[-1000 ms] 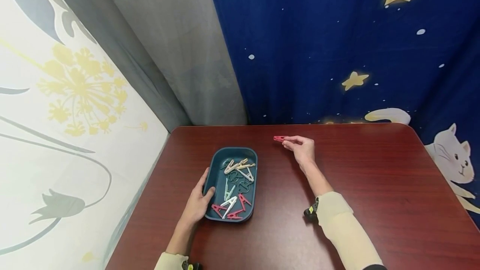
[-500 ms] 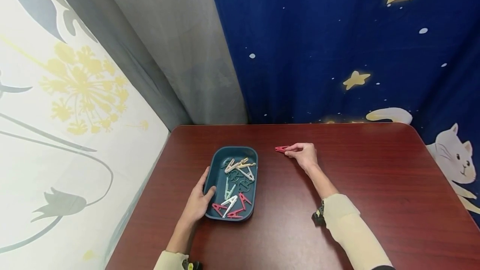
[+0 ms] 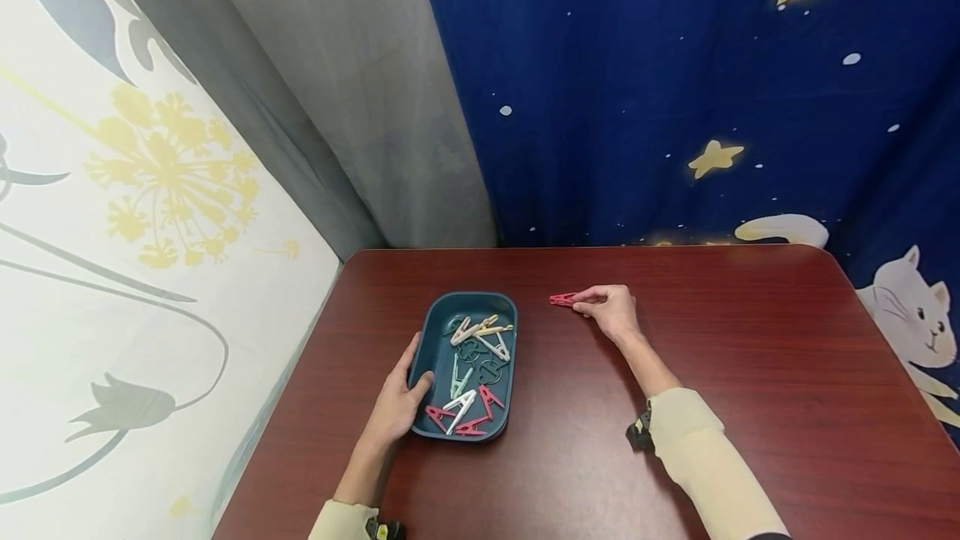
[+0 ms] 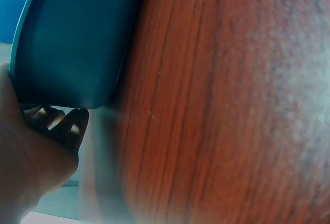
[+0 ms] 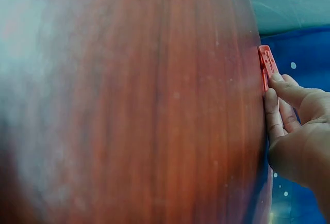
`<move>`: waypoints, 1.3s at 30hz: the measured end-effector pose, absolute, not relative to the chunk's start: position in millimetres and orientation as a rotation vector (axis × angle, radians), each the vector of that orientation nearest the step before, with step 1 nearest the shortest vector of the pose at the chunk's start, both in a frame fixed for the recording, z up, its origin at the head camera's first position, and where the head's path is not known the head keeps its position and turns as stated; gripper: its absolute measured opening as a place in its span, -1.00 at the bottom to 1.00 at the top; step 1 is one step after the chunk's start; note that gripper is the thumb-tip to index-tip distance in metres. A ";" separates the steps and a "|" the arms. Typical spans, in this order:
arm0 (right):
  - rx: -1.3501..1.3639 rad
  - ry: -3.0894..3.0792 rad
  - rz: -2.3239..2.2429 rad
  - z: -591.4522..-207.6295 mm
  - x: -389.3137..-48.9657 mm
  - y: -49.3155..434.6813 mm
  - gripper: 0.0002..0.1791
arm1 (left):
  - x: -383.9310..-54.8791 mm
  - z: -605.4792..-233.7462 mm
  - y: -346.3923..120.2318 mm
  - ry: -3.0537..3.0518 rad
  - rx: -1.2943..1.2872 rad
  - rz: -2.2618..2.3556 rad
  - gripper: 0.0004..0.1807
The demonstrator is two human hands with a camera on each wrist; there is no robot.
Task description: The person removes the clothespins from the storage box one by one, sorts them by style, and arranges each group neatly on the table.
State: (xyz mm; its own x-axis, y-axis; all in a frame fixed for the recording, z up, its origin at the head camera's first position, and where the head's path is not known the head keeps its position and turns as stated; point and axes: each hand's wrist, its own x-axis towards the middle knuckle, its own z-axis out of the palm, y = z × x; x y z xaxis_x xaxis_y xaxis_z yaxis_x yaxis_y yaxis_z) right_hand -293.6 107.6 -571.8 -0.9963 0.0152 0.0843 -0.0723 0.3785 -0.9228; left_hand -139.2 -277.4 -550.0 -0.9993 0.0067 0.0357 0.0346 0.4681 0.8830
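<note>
My left hand (image 3: 395, 407) grips the left side of a dark blue-green plastic tray (image 3: 433, 357), thumb over the rim. In the left wrist view its fingers curl under the tray's outer wall (image 4: 72, 43). To the right of the tray, near the table's far edge, my right hand (image 3: 615, 313) pinches a red clothespin (image 3: 561, 299) between thumb and fingers. The right wrist view shows this red clothespin (image 5: 267, 59) sticking out past the fingertips, close over the tabletop. Inside the tray lie red clothespins (image 3: 490, 401), white ones (image 3: 461, 411), a mint one (image 3: 460, 377) and beige ones (image 3: 463, 332).
Dark green ring-shaped pieces (image 3: 490, 371) blend into the tray's floor. The reddish-brown wooden table (image 3: 750, 373) stretches far to the right. Behind it hang a grey curtain (image 3: 375, 107) and a blue starry one (image 3: 637, 90). A white patterned wall covering (image 3: 247, 290) borders the left.
My right hand has come a little nearer to me and lower with the red clothespin, then nearly stopped. The left hand and the tray have stayed in place.
</note>
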 end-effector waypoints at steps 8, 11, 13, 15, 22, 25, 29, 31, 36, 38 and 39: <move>0.162 -2.601 1.545 -573.1 -292.1 109.1 -0.87 | -138.8 -551.6 -276.8 -2.667 -0.019 -1.614 -0.16; 0.174 -2.612 1.501 -571.6 -290.3 107.6 -0.87 | -138.9 -551.6 -276.6 -2.663 -0.020 -1.614 -0.16; 0.173 -2.609 1.497 -570.9 -289.3 107.2 -0.87 | -138.7 -551.3 -276.4 -2.661 -0.020 -1.614 -0.16; 0.165 -2.605 1.499 -570.5 -288.4 106.9 -0.86 | -138.6 -551.0 -276.2 -2.663 -0.019 -1.612 -0.16; 0.137 -2.587 1.523 -572.0 -287.9 106.0 -0.86 | -138.7 -550.0 -276.1 -2.676 -0.018 -1.590 -0.17; 0.141 -2.573 1.527 -572.8 -288.0 105.9 -0.86 | -138.7 -549.8 -276.4 -2.678 -0.024 -1.582 -0.17; 0.149 -2.564 1.525 -573.8 -287.7 106.1 -0.86 | -138.5 -550.5 -277.2 -2.679 -0.032 -1.577 -0.18; 0.144 -2.566 1.527 -574.1 -287.8 106.1 -0.86 | -138.6 -550.9 -277.5 -2.677 -0.036 -1.578 -0.18; 0.129 -2.574 1.544 -574.7 -289.2 106.6 -0.86 | -138.7 -550.9 -277.6 -2.671 -0.039 -1.586 -0.19; 0.124 -2.576 1.556 -574.9 -290.0 107.3 -0.85 | -138.6 -551.0 -277.7 -2.672 -0.036 -1.589 -0.19; 0.122 -2.576 1.562 -574.9 -290.3 107.6 -0.85 | -138.7 -551.2 -277.8 -2.672 -0.035 -1.591 -0.19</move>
